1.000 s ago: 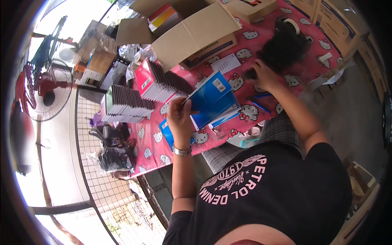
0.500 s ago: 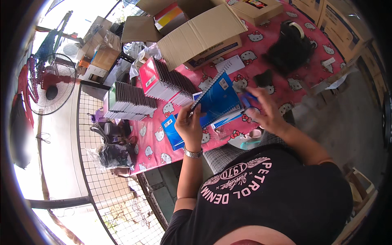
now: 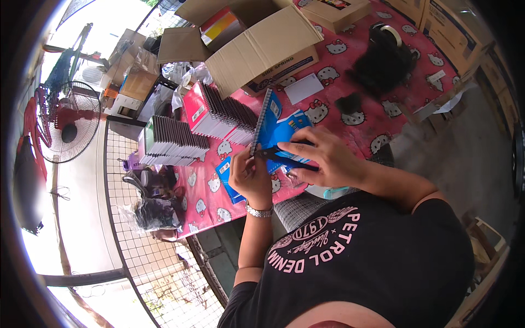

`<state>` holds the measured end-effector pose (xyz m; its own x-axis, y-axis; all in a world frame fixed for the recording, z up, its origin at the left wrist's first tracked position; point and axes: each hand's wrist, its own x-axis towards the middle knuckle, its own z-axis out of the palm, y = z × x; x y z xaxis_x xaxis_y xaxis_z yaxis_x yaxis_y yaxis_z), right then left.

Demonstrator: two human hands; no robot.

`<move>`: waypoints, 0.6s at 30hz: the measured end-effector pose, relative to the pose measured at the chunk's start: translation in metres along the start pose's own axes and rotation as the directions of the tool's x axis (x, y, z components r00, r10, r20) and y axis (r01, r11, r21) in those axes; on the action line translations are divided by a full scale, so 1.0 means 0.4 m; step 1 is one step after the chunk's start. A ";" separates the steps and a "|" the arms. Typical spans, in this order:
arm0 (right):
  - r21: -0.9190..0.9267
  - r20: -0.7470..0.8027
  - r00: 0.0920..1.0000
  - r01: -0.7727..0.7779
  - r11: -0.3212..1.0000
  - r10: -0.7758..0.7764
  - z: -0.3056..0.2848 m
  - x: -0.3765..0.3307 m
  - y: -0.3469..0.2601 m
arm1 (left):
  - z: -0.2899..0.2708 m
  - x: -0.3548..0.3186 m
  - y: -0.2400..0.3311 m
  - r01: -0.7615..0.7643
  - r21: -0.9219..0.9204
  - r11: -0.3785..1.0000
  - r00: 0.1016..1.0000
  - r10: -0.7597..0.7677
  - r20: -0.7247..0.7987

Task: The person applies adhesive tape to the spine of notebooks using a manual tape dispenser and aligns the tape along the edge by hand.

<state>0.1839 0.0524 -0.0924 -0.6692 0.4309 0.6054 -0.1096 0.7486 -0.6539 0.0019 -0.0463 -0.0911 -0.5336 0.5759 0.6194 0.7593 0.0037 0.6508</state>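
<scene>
My left hand [image 3: 250,177] is closed on the lower end of a blue spiral notebook [image 3: 267,123], which stands tilted with its coil edge up. In my right hand [image 3: 331,158] is a pair of pliers [image 3: 289,160] with dark blue handles. Their dark jaws meet the coil's near end, right beside my left fingertips; what lies between the jaws is too small to tell. More blue notebooks [image 3: 225,168] lie on the table under and around my hands.
Beyond my left hand stand a stack of red spiral notebooks [image 3: 197,107] and a stack of green ones [image 3: 153,136]. An open cardboard box [image 3: 262,54] sits behind them. A white pad [image 3: 303,89], a black bundle [image 3: 377,71] and a tape roll [image 3: 393,36] rest on the pink tablecloth [image 3: 336,48].
My right hand has swung left with the pliers, bringing them to the coil's end. The notebook has turned from showing its broad cover to standing more edge-on.
</scene>
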 end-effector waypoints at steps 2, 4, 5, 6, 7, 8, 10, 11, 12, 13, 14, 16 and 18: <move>0.427 0.230 0.951 -0.288 0.857 0.205 -0.002 0.003 0.007 | -0.011 -0.001 0.001 -0.103 0.078 0.992 0.995 0.104 -0.010; 0.689 0.684 0.703 -0.710 0.144 0.194 -0.017 0.014 0.020 | -0.031 0.000 -0.007 -0.261 0.175 0.949 0.964 0.267 -0.010; 0.692 0.617 0.746 -0.666 0.278 0.250 -0.020 0.008 0.016 | -0.042 0.005 -0.010 -0.318 0.198 0.927 0.945 0.327 -0.015; 0.677 0.541 0.789 -0.614 0.407 0.291 -0.021 -0.002 0.009 | -0.060 0.015 -0.009 -0.374 0.226 0.900 0.922 0.387 -0.016; 0.639 0.458 0.829 -0.558 0.529 0.320 -0.023 -0.011 0.007 | -0.082 0.026 -0.008 -0.428 0.251 0.868 0.895 0.445 -0.016; 0.608 0.342 0.856 -0.515 0.604 0.387 -0.034 -0.025 0.025 | -0.114 0.039 -0.012 -0.360 0.220 0.907 0.920 0.385 -0.079; 0.510 0.095 0.879 -0.447 0.735 0.468 -0.083 -0.076 0.099 | -0.214 0.071 -0.027 -0.191 0.214 0.958 0.970 0.218 -0.110; 0.304 -0.014 0.895 -0.421 0.855 0.446 -0.106 -0.109 0.147 | -0.268 0.092 -0.036 -0.092 0.245 0.965 0.989 0.116 -0.086; 0.078 -0.104 0.913 -0.387 0.919 0.393 -0.110 -0.148 0.201 | -0.289 0.109 -0.059 -0.089 0.340 0.936 0.995 0.098 -0.010; -0.051 -0.038 0.890 -0.455 0.889 0.454 -0.106 -0.192 0.243 | -0.285 0.132 -0.094 -0.096 0.424 0.901 0.995 0.073 0.071; -0.186 0.016 0.856 -0.506 0.842 0.518 -0.097 -0.236 0.282 | -0.265 0.149 -0.154 -0.044 0.527 0.849 0.977 -0.074 0.200; -0.449 0.054 0.858 -0.435 0.780 0.510 -0.065 -0.273 0.312 | -0.203 0.143 -0.304 0.038 0.638 0.769 0.842 -0.368 0.394; -0.665 0.086 0.937 -0.199 0.720 0.338 -0.027 -0.275 0.311 | -0.209 0.055 -0.517 0.010 0.605 0.796 0.835 -0.339 0.432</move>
<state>0.2518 0.1034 -0.2354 -0.7273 0.6137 0.3072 0.5432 0.7883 -0.2889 -0.1977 -0.1027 -0.1754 -0.5423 0.8333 0.1068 0.8244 0.5034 0.2585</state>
